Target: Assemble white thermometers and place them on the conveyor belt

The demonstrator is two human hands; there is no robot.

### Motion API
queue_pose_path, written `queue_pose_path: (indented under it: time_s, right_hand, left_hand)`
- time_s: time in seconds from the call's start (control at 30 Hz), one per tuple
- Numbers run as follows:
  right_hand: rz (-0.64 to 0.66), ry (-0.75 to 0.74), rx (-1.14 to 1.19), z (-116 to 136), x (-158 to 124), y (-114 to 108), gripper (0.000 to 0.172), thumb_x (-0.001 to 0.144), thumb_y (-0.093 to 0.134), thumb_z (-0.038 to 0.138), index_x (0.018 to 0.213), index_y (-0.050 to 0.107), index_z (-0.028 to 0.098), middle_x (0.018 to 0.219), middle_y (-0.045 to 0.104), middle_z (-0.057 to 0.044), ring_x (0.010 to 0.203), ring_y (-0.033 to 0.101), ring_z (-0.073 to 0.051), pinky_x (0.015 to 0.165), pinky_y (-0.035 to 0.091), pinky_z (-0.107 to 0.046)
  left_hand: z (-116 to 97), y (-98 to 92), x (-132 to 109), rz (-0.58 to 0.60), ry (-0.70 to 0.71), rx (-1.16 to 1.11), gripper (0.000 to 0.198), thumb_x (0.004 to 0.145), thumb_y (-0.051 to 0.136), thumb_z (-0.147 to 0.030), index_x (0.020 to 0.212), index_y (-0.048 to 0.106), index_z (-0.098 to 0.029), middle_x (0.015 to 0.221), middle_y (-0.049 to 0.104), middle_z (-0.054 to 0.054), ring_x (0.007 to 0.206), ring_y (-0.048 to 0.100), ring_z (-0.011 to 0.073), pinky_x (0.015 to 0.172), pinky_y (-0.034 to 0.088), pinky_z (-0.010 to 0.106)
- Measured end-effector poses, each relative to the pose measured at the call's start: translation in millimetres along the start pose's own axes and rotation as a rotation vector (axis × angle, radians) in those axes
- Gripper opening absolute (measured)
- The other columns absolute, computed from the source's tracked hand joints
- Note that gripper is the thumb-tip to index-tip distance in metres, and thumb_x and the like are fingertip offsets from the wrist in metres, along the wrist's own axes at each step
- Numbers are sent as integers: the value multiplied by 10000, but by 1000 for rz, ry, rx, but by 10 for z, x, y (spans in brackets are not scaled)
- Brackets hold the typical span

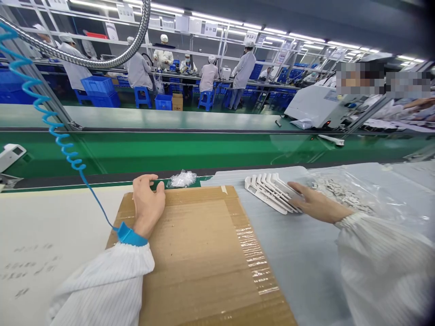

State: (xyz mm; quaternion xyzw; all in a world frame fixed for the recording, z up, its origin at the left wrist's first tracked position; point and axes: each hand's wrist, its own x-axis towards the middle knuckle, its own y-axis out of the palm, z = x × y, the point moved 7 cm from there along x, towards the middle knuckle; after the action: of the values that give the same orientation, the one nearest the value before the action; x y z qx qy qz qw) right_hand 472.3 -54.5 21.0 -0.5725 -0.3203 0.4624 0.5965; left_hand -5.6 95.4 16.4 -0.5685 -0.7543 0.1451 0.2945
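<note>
Right hand point(317, 202) lies on stacked white plastic parts point(270, 192) right of the cardboard sheet point(204, 253), fingers point(299, 190) spread, not clamped; left hand point(147, 206) rests open on the sheet's far edge

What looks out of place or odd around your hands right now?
A crumpled clear plastic wrap lies loose just past the far edge of the cardboard sheet, beside the left hand, like stray scrap. The white plastic parts by the right hand sit fanned and overlapping, not squared up, though none looks broken from here.
</note>
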Motion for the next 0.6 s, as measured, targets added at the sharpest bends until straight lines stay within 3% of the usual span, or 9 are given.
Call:
queue_pose_path:
  time_s: [0.07,0.2,0.43,0.6]
  right_hand:
    - [-4,0,1,133,21,87,761,931,403,528,1497,416,20,1520,543,-271,1398,533,-400,1143,426,-460]
    - [-89,43,-78,296,52,259,1032,805,585,723,1523,343,22,1504,513,-326,1366,516,-489,1060,469,-564]
    - [-259,-92,-359,476,-21,196,629,999,430,559,1321,497,23,1070,724,-288,1050,701,-426,881,535,-481]
    - [-305,-87,-364,440,38,170,476,1009,414,402,1320,511,55,1091,726,-260,1018,715,-402,847,539,-471]
  left_hand:
    - [-6,-1,-4,-3,-5,-7,219,847,637,-228,1058,673,-180,1223,619,123,1021,669,237,968,557,444]
    - [-32,-11,-13,-2,-19,-8,234,851,636,-215,1076,671,-165,1231,618,131,1030,672,243,993,549,462]
    - [-51,-21,-17,15,-37,9,243,861,639,-188,1099,668,-150,1260,613,148,1045,671,250,995,547,455]
    - [-52,-21,-17,8,-21,1,231,862,640,-194,1088,665,-156,1239,616,139,1029,668,241,982,548,437]
